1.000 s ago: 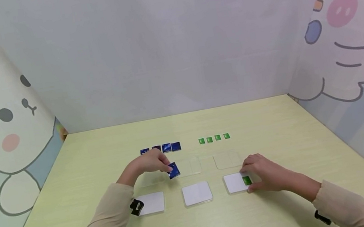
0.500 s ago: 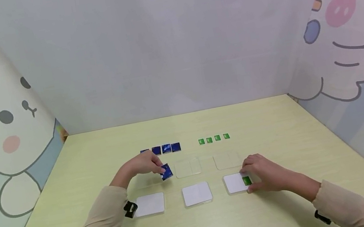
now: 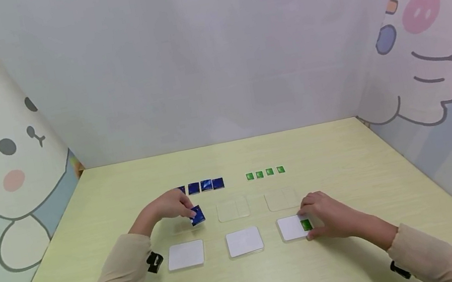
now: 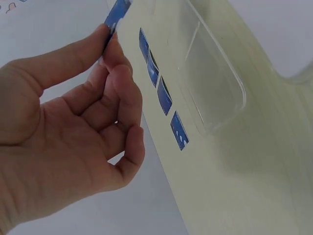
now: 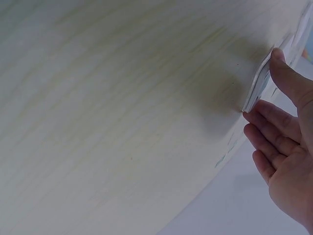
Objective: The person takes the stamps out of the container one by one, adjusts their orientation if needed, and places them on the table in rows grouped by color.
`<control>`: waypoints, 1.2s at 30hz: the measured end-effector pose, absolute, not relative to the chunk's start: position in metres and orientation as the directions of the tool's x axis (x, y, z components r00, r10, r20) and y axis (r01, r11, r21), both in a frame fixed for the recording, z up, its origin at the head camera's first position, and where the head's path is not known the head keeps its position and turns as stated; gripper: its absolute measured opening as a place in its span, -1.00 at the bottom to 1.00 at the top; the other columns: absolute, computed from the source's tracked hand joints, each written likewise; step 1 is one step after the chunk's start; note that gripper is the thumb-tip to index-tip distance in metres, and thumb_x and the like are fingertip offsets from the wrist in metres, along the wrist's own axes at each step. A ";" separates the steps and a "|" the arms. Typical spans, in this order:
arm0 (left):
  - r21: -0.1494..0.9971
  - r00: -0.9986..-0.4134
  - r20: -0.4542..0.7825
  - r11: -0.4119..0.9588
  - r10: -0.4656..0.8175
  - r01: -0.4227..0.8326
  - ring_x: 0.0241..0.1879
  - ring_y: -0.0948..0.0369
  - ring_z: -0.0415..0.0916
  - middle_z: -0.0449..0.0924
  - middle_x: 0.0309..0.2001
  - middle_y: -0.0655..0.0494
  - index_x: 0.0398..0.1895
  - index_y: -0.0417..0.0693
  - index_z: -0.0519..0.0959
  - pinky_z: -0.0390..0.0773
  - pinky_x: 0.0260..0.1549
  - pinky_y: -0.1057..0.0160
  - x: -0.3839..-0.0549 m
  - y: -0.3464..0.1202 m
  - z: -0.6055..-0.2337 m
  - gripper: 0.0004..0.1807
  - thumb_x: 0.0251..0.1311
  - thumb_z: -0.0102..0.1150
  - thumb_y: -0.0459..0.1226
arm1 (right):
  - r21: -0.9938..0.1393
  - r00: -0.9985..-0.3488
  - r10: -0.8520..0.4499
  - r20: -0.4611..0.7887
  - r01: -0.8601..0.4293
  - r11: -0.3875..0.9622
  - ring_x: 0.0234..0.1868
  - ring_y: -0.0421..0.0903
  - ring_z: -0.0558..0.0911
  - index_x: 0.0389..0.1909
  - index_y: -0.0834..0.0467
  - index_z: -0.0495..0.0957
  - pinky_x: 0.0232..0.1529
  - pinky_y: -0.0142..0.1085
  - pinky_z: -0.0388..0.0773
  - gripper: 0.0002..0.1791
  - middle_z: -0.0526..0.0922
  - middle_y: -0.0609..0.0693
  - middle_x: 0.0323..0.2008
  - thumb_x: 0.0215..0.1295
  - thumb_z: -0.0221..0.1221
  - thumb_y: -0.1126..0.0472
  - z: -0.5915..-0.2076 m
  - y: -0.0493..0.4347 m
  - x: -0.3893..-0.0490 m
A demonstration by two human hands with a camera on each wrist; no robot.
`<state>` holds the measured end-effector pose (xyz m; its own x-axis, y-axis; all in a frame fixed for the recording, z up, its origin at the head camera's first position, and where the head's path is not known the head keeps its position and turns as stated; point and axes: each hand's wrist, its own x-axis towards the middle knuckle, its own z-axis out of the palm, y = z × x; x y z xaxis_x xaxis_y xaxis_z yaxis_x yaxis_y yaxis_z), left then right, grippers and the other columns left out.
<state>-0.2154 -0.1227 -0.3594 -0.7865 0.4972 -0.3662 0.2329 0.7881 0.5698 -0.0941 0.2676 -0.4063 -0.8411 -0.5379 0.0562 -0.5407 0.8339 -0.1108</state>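
Observation:
My left hand point(image 3: 168, 205) pinches a small dark-blue square packet point(image 3: 197, 216) between thumb and index finger, above the leftmost clear plastic lid point(image 3: 180, 228). In the left wrist view the packet point(image 4: 116, 15) sticks up past the fingertips, and the other fingers curl loosely. At the right my right hand point(image 3: 327, 216) holds the short right edge of a flat white-topped case point(image 3: 290, 228), thumb on the near side and fingers on the far side. A small green card point(image 3: 306, 224) lies on that case beside the fingers. In the right wrist view the case point(image 5: 259, 81) shows edge-on.
Two more white-topped cases, left point(image 3: 185, 255) and middle point(image 3: 244, 241), stand in the front row. Behind them lie clear lids, middle point(image 3: 232, 209) and right point(image 3: 281, 199). Several blue packets point(image 3: 206, 185) and several green cards point(image 3: 270, 172) form a back row.
My left hand has moved left with the blue packet, from beside the middle lid to over the leftmost lid. The right hand has stayed at the right case.

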 end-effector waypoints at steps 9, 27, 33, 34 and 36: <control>0.550 -0.786 -0.383 0.803 0.486 0.228 -0.36 0.22 0.42 0.68 -0.32 0.03 -0.30 -0.21 0.66 0.41 -0.34 0.30 -0.215 -0.131 -0.364 -0.85 0.13 0.29 -0.29 | -0.114 -0.828 -0.553 0.091 -0.560 0.821 -0.12 -0.14 0.51 -0.15 0.16 0.66 0.03 -0.08 0.47 -0.45 0.63 -0.10 -0.19 -0.14 0.48 -0.07 -0.407 0.267 -0.096; 0.540 -0.799 -0.377 0.812 0.468 0.221 -0.37 0.21 0.41 0.65 -0.36 0.04 -0.33 -0.22 0.66 0.40 -0.36 0.29 -0.217 -0.148 -0.363 -0.86 0.13 0.28 -0.30 | -0.132 -0.850 -0.524 0.053 -0.526 0.840 -0.08 -0.12 0.51 -0.12 0.13 0.66 0.05 -0.07 0.47 -0.45 0.64 -0.10 -0.16 -0.14 0.48 -0.08 -0.405 0.268 -0.095; 0.540 -0.803 -0.386 0.817 0.454 0.203 -0.34 0.19 0.44 0.67 -0.33 0.02 -0.32 -0.22 0.66 0.46 -0.30 0.25 -0.220 -0.154 -0.359 -0.86 0.15 0.26 -0.30 | -0.139 -0.854 -0.518 0.046 -0.519 0.843 -0.08 -0.11 0.51 -0.13 0.13 0.66 0.07 -0.05 0.47 -0.45 0.63 -0.11 -0.16 -0.16 0.49 -0.06 -0.406 0.268 -0.095; 0.540 -0.804 -0.388 0.819 0.449 0.197 -0.34 0.20 0.43 0.67 -0.33 0.03 -0.32 -0.21 0.66 0.45 -0.30 0.26 -0.220 -0.155 -0.358 -0.87 0.15 0.26 -0.30 | -0.139 -0.853 -0.520 0.047 -0.521 0.842 -0.08 -0.11 0.51 -0.13 0.13 0.66 0.07 -0.05 0.47 -0.45 0.63 -0.11 -0.17 -0.16 0.49 -0.06 -0.407 0.268 -0.095; 0.541 -0.807 -0.387 0.819 0.446 0.193 -0.34 0.20 0.43 0.66 -0.34 0.04 -0.32 -0.21 0.66 0.45 -0.30 0.26 -0.221 -0.158 -0.356 -0.87 0.15 0.26 -0.30 | -0.139 -0.850 -0.524 0.050 -0.526 0.839 -0.08 -0.11 0.51 -0.13 0.13 0.66 0.07 -0.06 0.47 -0.45 0.63 -0.11 -0.17 -0.16 0.49 -0.06 -0.407 0.268 -0.096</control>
